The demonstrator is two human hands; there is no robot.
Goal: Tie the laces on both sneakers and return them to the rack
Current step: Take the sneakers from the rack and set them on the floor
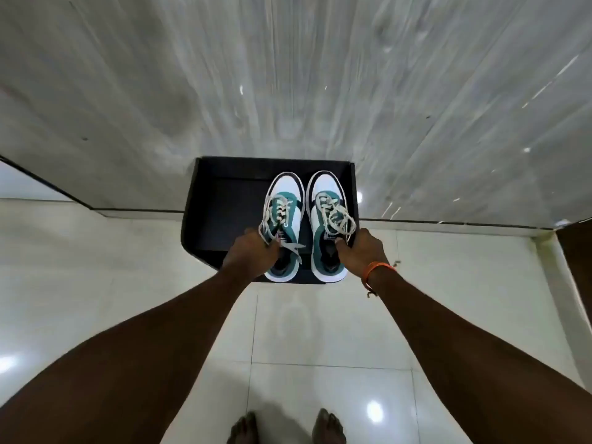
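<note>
Two green-and-white sneakers with grey-white laces sit side by side, toes pointing away, over the right half of a black rack (221, 216). My left hand (248, 256) grips the left sneaker (285, 219) at its collar. On the right sneaker (326, 216), my right hand (362, 254), with an orange band at the wrist, holds the collar too. Lace loops lie over both tongues; one lace end hangs loose beside my left hand. Whether the soles rest on the rack or hover just above it, I cannot tell.
The rack stands against a grey streaked marble wall (288, 75). Glossy white floor tiles (320, 331) spread below. My bare feet (285, 427) show at the bottom edge. A dark wooden edge (576, 251) is at the far right.
</note>
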